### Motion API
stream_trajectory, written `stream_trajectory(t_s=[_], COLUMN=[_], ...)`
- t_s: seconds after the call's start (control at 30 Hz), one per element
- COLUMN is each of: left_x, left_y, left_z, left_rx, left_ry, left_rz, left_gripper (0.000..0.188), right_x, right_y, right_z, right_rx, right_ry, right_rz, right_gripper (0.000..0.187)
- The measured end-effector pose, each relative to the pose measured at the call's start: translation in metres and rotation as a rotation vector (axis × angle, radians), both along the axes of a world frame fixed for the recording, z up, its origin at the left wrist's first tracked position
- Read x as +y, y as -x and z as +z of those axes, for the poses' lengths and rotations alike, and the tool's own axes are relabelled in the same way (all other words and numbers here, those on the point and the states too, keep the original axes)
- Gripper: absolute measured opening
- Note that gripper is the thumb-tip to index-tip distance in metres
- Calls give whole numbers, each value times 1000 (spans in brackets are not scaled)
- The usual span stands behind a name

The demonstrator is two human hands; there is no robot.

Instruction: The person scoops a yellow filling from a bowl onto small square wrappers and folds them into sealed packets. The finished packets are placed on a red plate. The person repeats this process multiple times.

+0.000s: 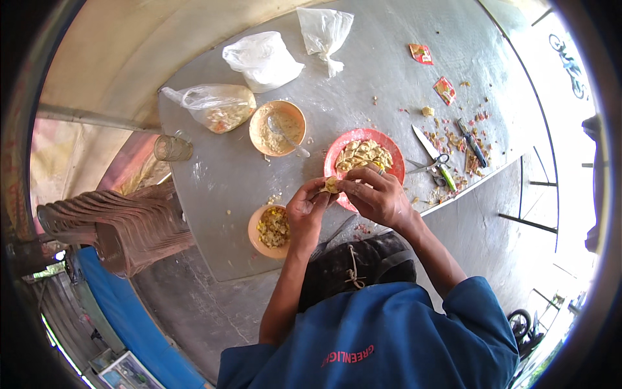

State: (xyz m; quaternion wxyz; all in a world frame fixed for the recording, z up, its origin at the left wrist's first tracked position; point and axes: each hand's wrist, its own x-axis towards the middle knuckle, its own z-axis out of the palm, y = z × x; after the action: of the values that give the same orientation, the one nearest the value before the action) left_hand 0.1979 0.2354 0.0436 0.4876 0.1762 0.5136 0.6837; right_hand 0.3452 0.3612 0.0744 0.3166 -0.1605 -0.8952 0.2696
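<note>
My left hand [307, 209] and my right hand [378, 196] meet above the near edge of the table, both with fingertips pinched on a small pale-yellow folded dough piece [332, 185]. Just beyond them sits a red plate [331, 154], partly covered by my right hand, holding several similar folded pieces [363, 154]. Left of my left hand is a small orange bowl [254, 237] of chopped yellow-brown filling [273, 225]. Farther off, another orange bowl [300, 117] contains a pale floury mix with a metal spoon [282, 133] in it.
Plastic bags [262, 61] lie along the far left, near a glass [173, 148]. To the right are a knife [426, 141], scissors [429, 166], a dark-handled tool [473, 142], scattered peelings and red packets [420, 54]. Stacked brown chairs [129, 223] stand left of the grey table [223, 175].
</note>
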Motion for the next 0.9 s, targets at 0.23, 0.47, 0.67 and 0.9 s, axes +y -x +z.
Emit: stream_trajectory(t_s=[0.23, 0.47, 0.67, 0.9], left_x=[-32, -79, -125, -156], left_y=[8, 41, 84, 143], left_z=[24, 40, 56, 57], left_rx=[-51, -86, 3, 63], left_ry=[-41, 4, 51, 46], left_rz=[62, 111, 157, 86], left_gripper=[25, 28, 26, 25], right_x=[-19, -62, -107, -147], right_y=[14, 55, 103, 150], right_z=[30, 41, 50, 56], right_rx=[-8, -12, -54, -56], right_ry=[-94, 31, 82, 304], right_rz=[84, 107, 155, 32], right_gripper=[35, 34, 30, 44])
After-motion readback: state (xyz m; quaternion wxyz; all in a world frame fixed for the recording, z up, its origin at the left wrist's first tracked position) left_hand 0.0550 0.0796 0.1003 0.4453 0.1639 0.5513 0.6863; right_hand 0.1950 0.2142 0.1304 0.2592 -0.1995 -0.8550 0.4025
